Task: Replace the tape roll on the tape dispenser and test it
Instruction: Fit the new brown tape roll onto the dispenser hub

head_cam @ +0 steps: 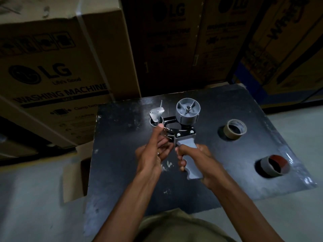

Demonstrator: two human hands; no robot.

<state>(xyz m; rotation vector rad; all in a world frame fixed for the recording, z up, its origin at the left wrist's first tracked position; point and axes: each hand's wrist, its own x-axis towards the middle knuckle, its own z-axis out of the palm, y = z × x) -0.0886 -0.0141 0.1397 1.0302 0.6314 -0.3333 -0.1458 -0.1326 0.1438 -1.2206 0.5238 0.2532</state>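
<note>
The tape dispenser (181,131) is held above a black board (122,154), its grey hub bare with no roll on it. My right hand (197,159) grips its grey pistol handle. My left hand (153,151) holds the front metal part near the roller, thumb up against it. A thin, nearly spent brown tape roll (235,128) lies on the board to the right. A wider roll with a red inside (273,165) lies nearer the board's right edge.
Large LG washing machine cartons (52,70) stand stacked close behind and left of the board. More cartons (279,41) fill the back right. A flat piece of cardboard (73,180) lies on the grey floor at the left.
</note>
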